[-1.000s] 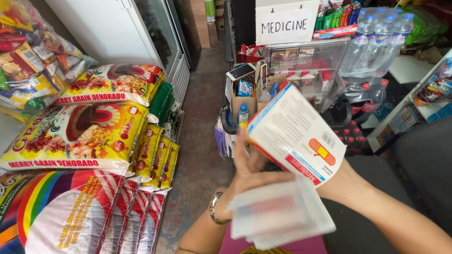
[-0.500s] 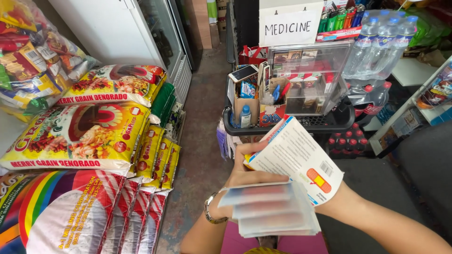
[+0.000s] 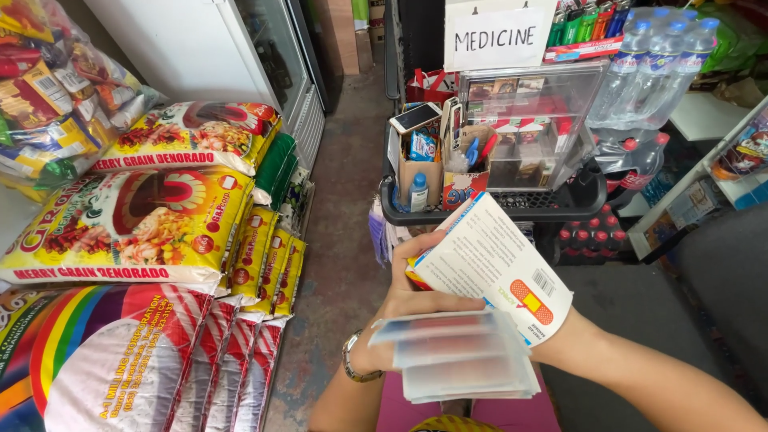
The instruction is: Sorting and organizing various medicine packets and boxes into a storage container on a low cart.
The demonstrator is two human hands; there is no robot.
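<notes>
white bandage box (image 3: pixel 492 268) and strip stack (image 3: pixel 464 356) in two hands (image 3: pixel 412 300).

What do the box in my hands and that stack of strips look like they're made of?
The box looks like thin printed cardboard, matte white, with crisp folded edges. The stack of strips looks like paper or plastic-film wrappers, thin and fanned; motion blur leaves that open. The left hand holds both.

Bare grey concrete floor (image 3: pixel 340 240), stained, running toward 12 o'clock. At 9 o'clock, stacked yellow rice sacks (image 3: pixel 136 224). At 11 o'clock, white glass-door fridge (image 3: pixel 240 48). At 12 o'clock, black plastic tray (image 3: pixel 560 206) bearing a clear display case (image 3: pixel 532 112). At 1 o'clock, shrink-wrapped water bottles (image 3: pixel 652 64). Even daylight.
</notes>
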